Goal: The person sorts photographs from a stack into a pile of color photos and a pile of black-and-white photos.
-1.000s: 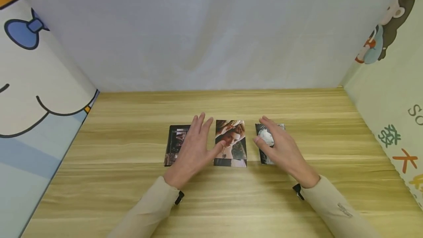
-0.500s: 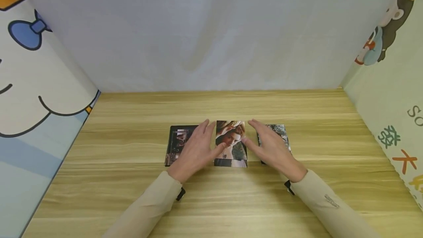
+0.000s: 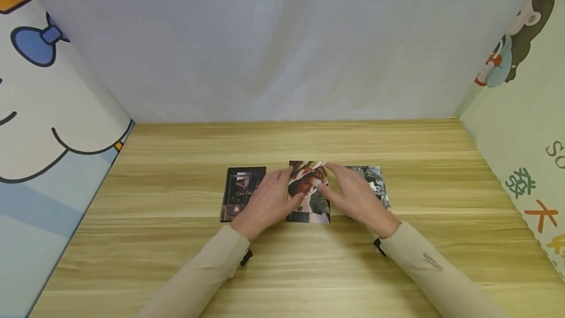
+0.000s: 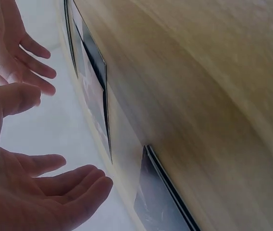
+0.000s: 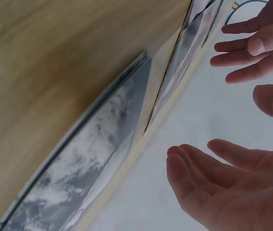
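Three small piles of photo cards lie in a row. The middle top card [image 3: 317, 203] shows a portrait, and the lower edge of another card [image 3: 306, 218] sticks out beneath it. My left hand [image 3: 268, 204] hovers at its left side, partly covering the dark left pile [image 3: 238, 193]. My right hand [image 3: 358, 198] hovers at its right side, partly over the black-and-white right pile [image 3: 374, 180]. Both wrist views show relaxed, slightly bent fingers [image 4: 81, 190] raised off the cards, holding nothing. In the right wrist view the right pile [image 5: 88, 149] has a visible stacked edge.
The piles lie on a wood-grain table [image 3: 176, 151]. A pale curtain-like wall [image 3: 282, 48] rises behind its far edge. Printed cartoon panels stand at the left [image 3: 39, 112] and right [image 3: 521, 126].
My right hand has moved left from above the right pile toward the middle one. My left hand has shifted slightly right, uncovering more of the left pile. The middle cards stay in place.
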The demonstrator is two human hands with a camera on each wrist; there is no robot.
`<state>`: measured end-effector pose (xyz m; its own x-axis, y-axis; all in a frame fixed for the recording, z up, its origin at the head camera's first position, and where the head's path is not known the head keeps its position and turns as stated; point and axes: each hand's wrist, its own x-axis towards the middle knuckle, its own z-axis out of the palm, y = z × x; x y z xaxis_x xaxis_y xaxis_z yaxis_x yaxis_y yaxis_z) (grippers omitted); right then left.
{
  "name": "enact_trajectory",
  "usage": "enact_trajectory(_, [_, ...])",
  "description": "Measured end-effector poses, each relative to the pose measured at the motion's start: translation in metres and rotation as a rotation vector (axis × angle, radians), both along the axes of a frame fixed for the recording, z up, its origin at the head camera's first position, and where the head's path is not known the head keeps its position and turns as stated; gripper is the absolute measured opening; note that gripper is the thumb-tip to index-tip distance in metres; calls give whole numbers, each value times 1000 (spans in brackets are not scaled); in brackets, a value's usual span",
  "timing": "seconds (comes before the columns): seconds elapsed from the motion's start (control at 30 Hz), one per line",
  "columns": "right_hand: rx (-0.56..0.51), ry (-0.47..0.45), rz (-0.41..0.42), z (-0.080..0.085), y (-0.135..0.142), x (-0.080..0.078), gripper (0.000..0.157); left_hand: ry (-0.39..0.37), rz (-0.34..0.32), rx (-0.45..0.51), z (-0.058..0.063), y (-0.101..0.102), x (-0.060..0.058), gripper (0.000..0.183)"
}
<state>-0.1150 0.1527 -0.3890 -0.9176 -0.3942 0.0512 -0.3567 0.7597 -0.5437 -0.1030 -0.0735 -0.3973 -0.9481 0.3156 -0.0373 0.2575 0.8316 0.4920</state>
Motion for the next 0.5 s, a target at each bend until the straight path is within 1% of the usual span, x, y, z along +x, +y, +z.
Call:
enact_trajectory(0.2, [3,-13,4,-5,-4,-3,66,-28,0,24,-5,1,-4,77])
enact_trajectory(0.37, [12,-40,-1,-7,-7,-5,68,-36,7,40,-8,1,-5,78])
enact_trajectory(0.5, [35,-81,-20,-7,-8,-5,70,-42,7,43,-10,1,-5,78])
